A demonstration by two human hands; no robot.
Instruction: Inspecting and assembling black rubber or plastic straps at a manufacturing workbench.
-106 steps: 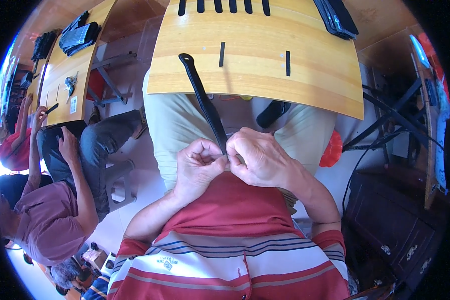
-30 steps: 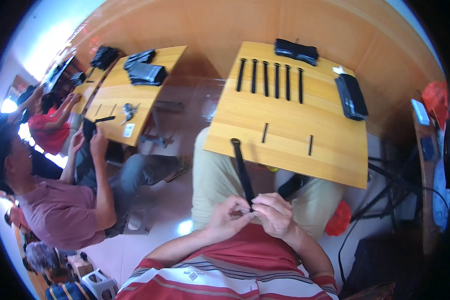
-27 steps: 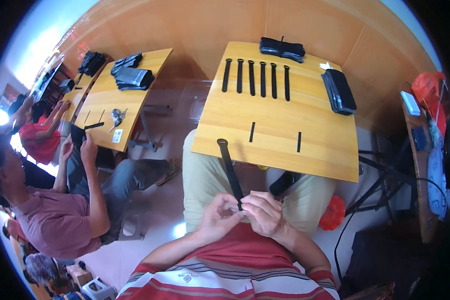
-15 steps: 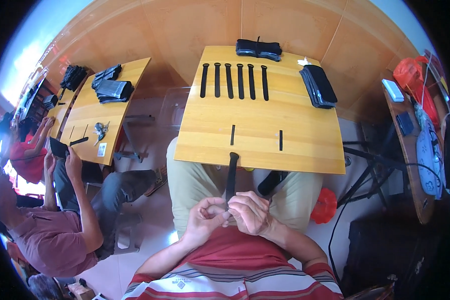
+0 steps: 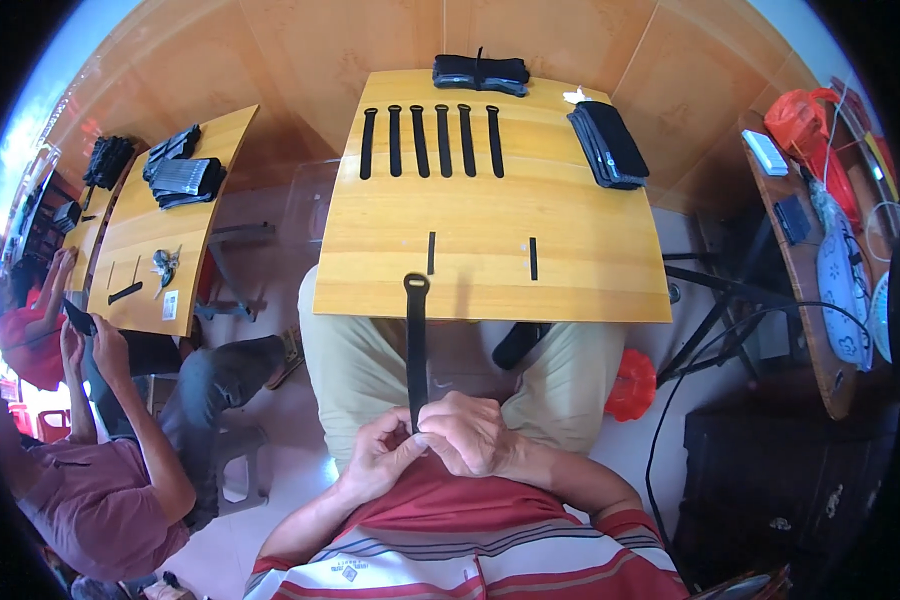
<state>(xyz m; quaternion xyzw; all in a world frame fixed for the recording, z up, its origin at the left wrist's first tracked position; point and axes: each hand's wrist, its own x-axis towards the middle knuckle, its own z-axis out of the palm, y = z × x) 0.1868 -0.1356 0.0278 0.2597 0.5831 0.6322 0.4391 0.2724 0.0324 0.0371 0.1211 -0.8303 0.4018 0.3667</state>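
A black strap with a rounded, slotted end stands up from my hands, its slotted end reaching the table's near edge in the picture. Its lower end is pinched between the thumb and fingers of my left hand. My right hand is closed at the same end, its fingers bent and touching the left fingertips. The fingers hide the strap's bottom. On the wooden table, several similar black straps lie in a row, slotted ends away from me. Two short dark strips lie nearer.
A tied black bundle and a stack of black straps sit along the table's far side. To the left, a person holds a dark piece beside another table. A side shelf with bags stands right.
The view has shifted, so the table sits further left and higher. Both hands still hold the strap's lower end; the strap now stands a little straighter.
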